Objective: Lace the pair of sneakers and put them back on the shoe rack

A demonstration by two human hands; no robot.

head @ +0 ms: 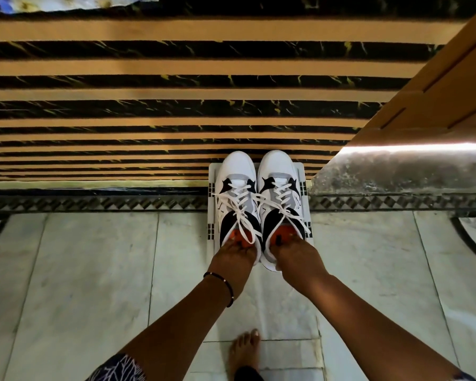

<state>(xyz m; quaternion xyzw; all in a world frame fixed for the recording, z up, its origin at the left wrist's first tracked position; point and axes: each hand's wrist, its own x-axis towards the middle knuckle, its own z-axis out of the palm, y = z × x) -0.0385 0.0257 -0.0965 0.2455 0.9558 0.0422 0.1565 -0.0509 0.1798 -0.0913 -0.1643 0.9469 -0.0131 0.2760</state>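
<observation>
Two white sneakers with black and grey panels and white laces stand side by side, toes pointing away from me. The left sneaker [235, 188] and the right sneaker [279, 185] rest on a white shoe rack [304, 204] whose edge shows around them. My left hand [235, 253] grips the heel opening of the left sneaker, fingers inside against the orange lining. My right hand [291, 253] grips the heel of the right sneaker the same way. Both shoes are laced, with loose lace ends hanging over the sides.
A staircase with black marble and tan stripes [149, 111] rises just beyond the rack. A wooden panel [437, 86] stands at the right above a stone ledge [396, 174]. My bare foot [245, 350] is on the pale marble floor [94, 284] below my arms.
</observation>
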